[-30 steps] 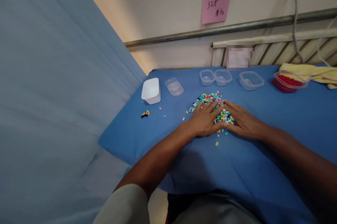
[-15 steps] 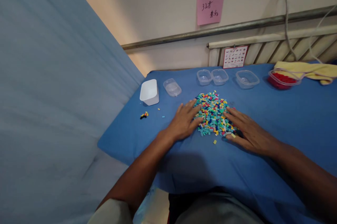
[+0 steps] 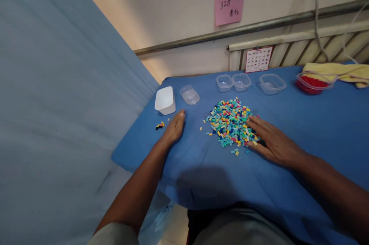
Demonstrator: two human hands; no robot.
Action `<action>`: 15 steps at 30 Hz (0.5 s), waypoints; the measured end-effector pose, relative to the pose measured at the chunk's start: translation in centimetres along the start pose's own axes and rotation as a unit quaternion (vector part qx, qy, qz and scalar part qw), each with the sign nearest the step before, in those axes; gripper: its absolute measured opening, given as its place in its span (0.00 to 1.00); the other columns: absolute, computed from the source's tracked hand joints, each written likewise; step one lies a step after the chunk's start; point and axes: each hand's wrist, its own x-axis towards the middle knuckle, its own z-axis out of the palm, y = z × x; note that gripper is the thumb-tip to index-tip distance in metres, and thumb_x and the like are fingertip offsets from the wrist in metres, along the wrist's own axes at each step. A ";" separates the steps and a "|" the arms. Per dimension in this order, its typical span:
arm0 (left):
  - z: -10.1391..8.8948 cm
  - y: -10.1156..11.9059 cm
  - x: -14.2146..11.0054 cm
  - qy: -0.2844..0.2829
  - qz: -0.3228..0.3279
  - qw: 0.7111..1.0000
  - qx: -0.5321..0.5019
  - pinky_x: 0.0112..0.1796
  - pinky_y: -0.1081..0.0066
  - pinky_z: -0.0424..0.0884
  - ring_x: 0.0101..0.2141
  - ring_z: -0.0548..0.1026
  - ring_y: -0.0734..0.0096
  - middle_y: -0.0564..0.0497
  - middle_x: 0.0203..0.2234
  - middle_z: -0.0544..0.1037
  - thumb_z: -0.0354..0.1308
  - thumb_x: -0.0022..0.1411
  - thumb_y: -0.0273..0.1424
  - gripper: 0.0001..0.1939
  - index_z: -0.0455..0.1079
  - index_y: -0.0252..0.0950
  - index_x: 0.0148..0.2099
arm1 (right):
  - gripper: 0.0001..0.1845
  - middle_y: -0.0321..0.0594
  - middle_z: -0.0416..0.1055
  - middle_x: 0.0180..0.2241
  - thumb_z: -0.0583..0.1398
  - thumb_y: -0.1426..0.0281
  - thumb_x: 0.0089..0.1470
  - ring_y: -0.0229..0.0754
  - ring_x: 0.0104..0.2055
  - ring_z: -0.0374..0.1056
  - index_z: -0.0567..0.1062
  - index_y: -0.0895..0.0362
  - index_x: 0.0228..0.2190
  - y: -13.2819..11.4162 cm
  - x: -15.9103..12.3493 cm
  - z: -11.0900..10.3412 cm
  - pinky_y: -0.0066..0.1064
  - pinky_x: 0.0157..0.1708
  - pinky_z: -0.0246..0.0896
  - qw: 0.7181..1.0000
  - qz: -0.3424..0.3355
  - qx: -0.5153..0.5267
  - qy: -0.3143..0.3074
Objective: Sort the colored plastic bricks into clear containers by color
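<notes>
A spread heap of small plastic building bricks [image 3: 230, 122] in turquoise, yellow, navy, pink and white lies on the blue-covered table [image 3: 198, 164]. At its right edge my right hand [image 3: 269, 139] rests palm down, fingers stretched out against the bricks. My left hand [image 3: 175, 126] is off to the left of the heap, turned on its edge with the thumb side up; its fingers are partly hidden, and I see nothing held in it. Beside it is a small cluster of black, yellow and orange bricks [image 3: 160, 125]. A few loose bricks lie around the heap.
Behind my left hand stand a white tub [image 3: 165, 101] and a clear lid-like tray [image 3: 190, 95]. Farther back are joined clear containers [image 3: 233, 83], another clear container [image 3: 272, 84], a container of red pieces [image 3: 313, 84] and a yellow cloth [image 3: 337, 71]. A blue curtain [image 3: 63, 103] hangs left.
My left hand has left the heap, moved leftward and turned onto its edge. The heap's left side has loosened, with stray bricks around it. My right hand stays nearly in place.
</notes>
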 end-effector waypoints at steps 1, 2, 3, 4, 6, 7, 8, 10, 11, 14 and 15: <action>1.0 0.8 0.0 -0.009 0.015 1.000 -0.003 0.80 0.55 0.47 0.80 0.58 0.53 0.34 0.79 0.61 0.33 0.81 0.61 0.52 0.60 0.19 0.80 | 0.44 0.53 0.57 0.81 0.61 0.48 0.75 0.66 0.82 0.57 0.58 0.49 0.81 -0.1 0.1 0.0 0.67 0.78 0.60 1.000 0.000 -0.003 -0.001; 2.1 1.7 0.2 -0.018 0.030 0.999 -0.007 0.80 0.56 0.47 0.80 0.58 0.55 0.35 0.79 0.61 0.33 0.81 0.61 0.51 0.61 0.21 0.80 | 0.44 0.53 0.57 0.81 0.61 0.48 0.75 0.66 0.82 0.56 0.58 0.49 0.81 -0.1 0.1 0.0 0.67 0.77 0.60 1.000 -0.001 -0.007 -0.001; 3.3 2.8 0.4 -0.027 0.043 0.999 -0.013 0.80 0.56 0.48 0.79 0.58 0.56 0.36 0.79 0.62 0.34 0.82 0.61 0.50 0.62 0.23 0.80 | 0.43 0.54 0.57 0.81 0.60 0.48 0.76 0.66 0.82 0.56 0.58 0.49 0.81 -0.2 0.2 0.1 0.67 0.77 0.60 1.000 -0.002 -0.010 0.001; 4.6 4.0 0.6 -0.038 0.060 0.997 -0.022 0.80 0.56 0.48 0.79 0.59 0.57 0.36 0.79 0.62 0.33 0.82 0.61 0.49 0.63 0.24 0.80 | 0.42 0.54 0.57 0.81 0.59 0.49 0.77 0.66 0.82 0.56 0.58 0.50 0.81 -0.3 0.2 0.1 0.67 0.77 0.60 1.000 -0.003 -0.013 0.004; 7.1 6.6 1.1 -0.069 0.111 0.990 -0.055 0.80 0.54 0.50 0.79 0.60 0.56 0.35 0.78 0.62 0.33 0.82 0.61 0.49 0.62 0.24 0.80 | 0.41 0.54 0.58 0.81 0.58 0.50 0.77 0.66 0.82 0.56 0.58 0.50 0.81 -0.4 0.3 0.1 0.67 0.77 0.60 1.000 -0.005 -0.015 0.010; 8.3 8.0 1.3 -0.084 0.141 0.984 -0.074 0.80 0.54 0.50 0.79 0.59 0.56 0.36 0.78 0.63 0.33 0.83 0.61 0.49 0.62 0.24 0.80 | 0.40 0.54 0.58 0.81 0.58 0.51 0.78 0.65 0.82 0.56 0.58 0.50 0.82 -0.5 0.4 0.1 0.66 0.77 0.60 1.000 -0.006 -0.013 0.015; 9.3 9.2 1.4 -0.095 0.164 0.979 -0.079 0.80 0.54 0.49 0.80 0.58 0.57 0.36 0.78 0.63 0.33 0.83 0.60 0.49 0.63 0.24 0.79 | 0.40 0.54 0.58 0.81 0.58 0.52 0.78 0.64 0.82 0.57 0.57 0.50 0.82 -0.5 0.3 0.1 0.65 0.78 0.60 1.000 -0.007 -0.011 0.021; 10.9 11.3 1.3 -0.108 0.205 0.971 -0.058 0.80 0.55 0.48 0.81 0.55 0.57 0.37 0.79 0.63 0.33 0.84 0.60 0.48 0.64 0.25 0.79 | 0.41 0.54 0.58 0.81 0.58 0.53 0.79 0.63 0.82 0.58 0.56 0.50 0.82 -0.5 0.3 0.1 0.64 0.78 0.61 0.999 -0.008 -0.008 0.035; 11.5 12.1 1.2 -0.122 0.229 0.966 -0.028 0.80 0.53 0.47 0.81 0.54 0.56 0.38 0.80 0.60 0.34 0.84 0.59 0.46 0.64 0.28 0.80 | 0.41 0.54 0.57 0.81 0.58 0.54 0.79 0.63 0.82 0.58 0.55 0.49 0.83 -0.6 0.2 0.1 0.64 0.78 0.61 0.999 -0.011 -0.009 0.039; 12.4 13.2 1.1 -0.148 0.299 0.938 0.096 0.80 0.46 0.47 0.81 0.52 0.48 0.40 0.82 0.56 0.39 0.86 0.55 0.39 0.62 0.34 0.82 | 0.42 0.52 0.55 0.82 0.58 0.53 0.78 0.63 0.83 0.55 0.53 0.48 0.83 -0.7 0.4 0.2 0.64 0.78 0.60 0.999 -0.025 -0.023 0.019; 12.5 13.3 1.2 -0.146 0.313 0.929 0.132 0.79 0.44 0.48 0.81 0.52 0.46 0.41 0.82 0.56 0.40 0.86 0.52 0.37 0.62 0.35 0.82 | 0.43 0.52 0.54 0.83 0.58 0.52 0.78 0.63 0.83 0.54 0.53 0.49 0.83 -0.9 0.7 0.4 0.65 0.78 0.58 0.999 -0.026 -0.032 0.008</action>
